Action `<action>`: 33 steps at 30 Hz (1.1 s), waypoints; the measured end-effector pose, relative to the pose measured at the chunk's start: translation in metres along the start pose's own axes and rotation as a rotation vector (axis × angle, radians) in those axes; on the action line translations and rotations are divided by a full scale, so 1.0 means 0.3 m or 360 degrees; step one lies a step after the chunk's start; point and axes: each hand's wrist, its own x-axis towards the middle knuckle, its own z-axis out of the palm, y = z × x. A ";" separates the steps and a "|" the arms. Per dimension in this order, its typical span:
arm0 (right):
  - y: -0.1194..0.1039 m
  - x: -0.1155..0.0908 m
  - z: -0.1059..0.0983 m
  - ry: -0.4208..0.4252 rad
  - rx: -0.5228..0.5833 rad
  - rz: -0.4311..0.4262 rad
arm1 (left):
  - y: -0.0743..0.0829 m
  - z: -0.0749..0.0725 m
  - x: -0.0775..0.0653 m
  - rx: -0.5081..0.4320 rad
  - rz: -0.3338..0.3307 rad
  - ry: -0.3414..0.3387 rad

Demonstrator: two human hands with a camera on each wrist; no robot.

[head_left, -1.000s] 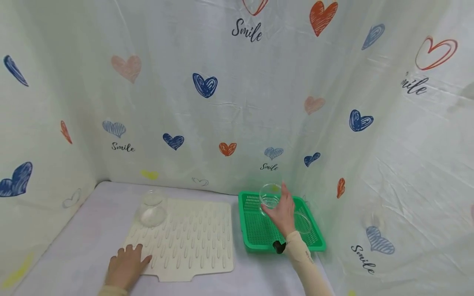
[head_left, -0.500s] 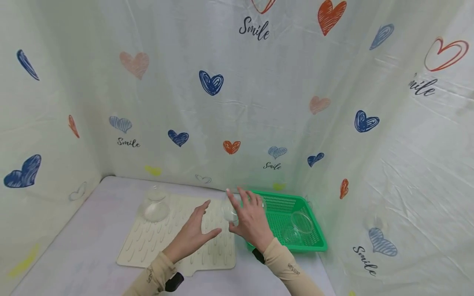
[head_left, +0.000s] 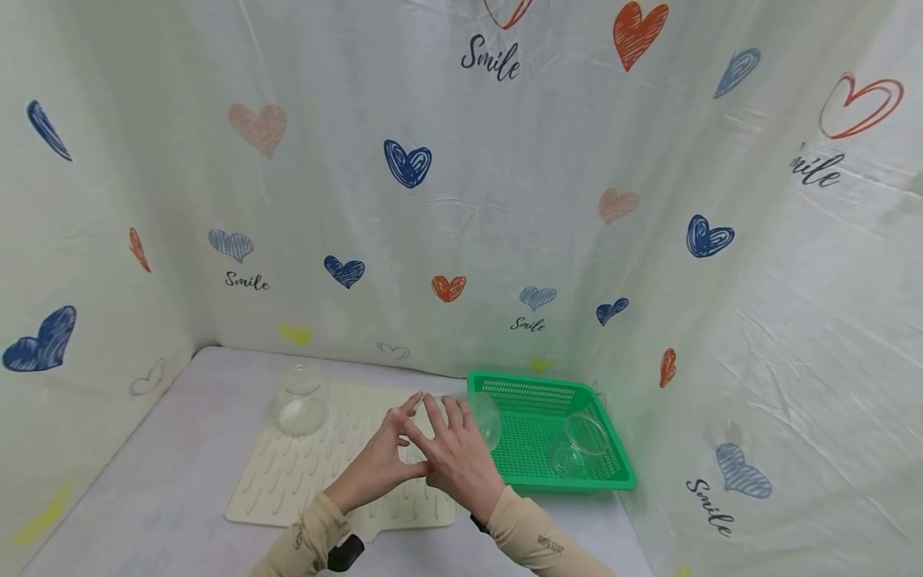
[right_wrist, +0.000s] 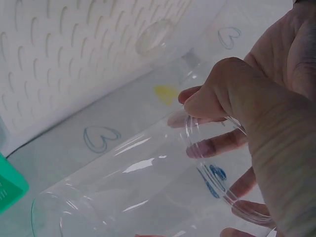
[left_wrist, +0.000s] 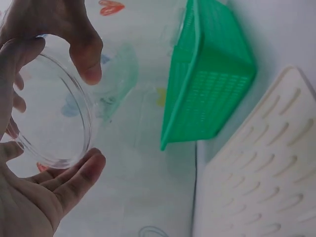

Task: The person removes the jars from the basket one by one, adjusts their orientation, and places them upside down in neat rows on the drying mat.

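My right hand grips a clear, see-through cup by its thick-rimmed end, in front of the green basket. In the right wrist view its smooth cylinder points away to the lower left, tilted. My left hand comes in from the left at the same end, thumb and index finger spread. In the left wrist view straight left fingers touch the underside of the rim. Right-hand fingers partly hide the cup in the head view. Both hands are above the cream ridged mat.
A clear cup stands on the mat's far left corner. Another clear cup lies in the right side of the green basket. A heart-printed curtain borders the white tabletop at the back and sides.
My right hand has lifted the cup out of the basket and brought it left. The left hand has left the mat's near edge and moved right to meet the cup's rim.
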 end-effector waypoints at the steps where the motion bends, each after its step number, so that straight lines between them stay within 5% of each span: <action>1: -0.002 -0.002 0.003 0.0017 0.0008 -0.0007 | -0.004 0.001 0.000 -0.0003 0.0010 0.0010; 6: 0.015 -0.003 -0.002 0.0082 0.0217 -0.0011 | -0.017 -0.012 -0.001 -0.0018 0.0041 0.0081; 10: 0.062 -0.010 -0.017 0.0149 0.0575 0.0127 | -0.021 -0.036 -0.002 -0.0028 0.0027 0.0118; 13: 0.109 -0.020 -0.030 0.0170 0.0952 0.0385 | -0.022 -0.057 -0.004 -0.0042 0.0001 0.0137; 19: 0.197 -0.039 -0.014 0.0139 0.2009 0.1174 | -0.021 -0.085 -0.007 -0.0027 0.0032 0.0175; 23: 0.208 -0.068 0.040 -0.0148 0.2614 0.1508 | -0.023 -0.086 -0.009 -0.0031 0.0063 0.0165; 27: 0.177 -0.092 0.097 -0.0480 0.3123 0.1541 | -0.031 -0.080 -0.013 -0.0062 0.0056 0.0119; 30: 0.150 -0.094 0.123 -0.0540 0.3413 0.1529 | -0.034 -0.076 -0.020 -0.0058 0.0047 0.0099; 33: 0.137 -0.088 0.134 -0.0536 0.3507 0.1524 | -0.004 -0.083 -0.033 -0.0073 0.0044 0.0095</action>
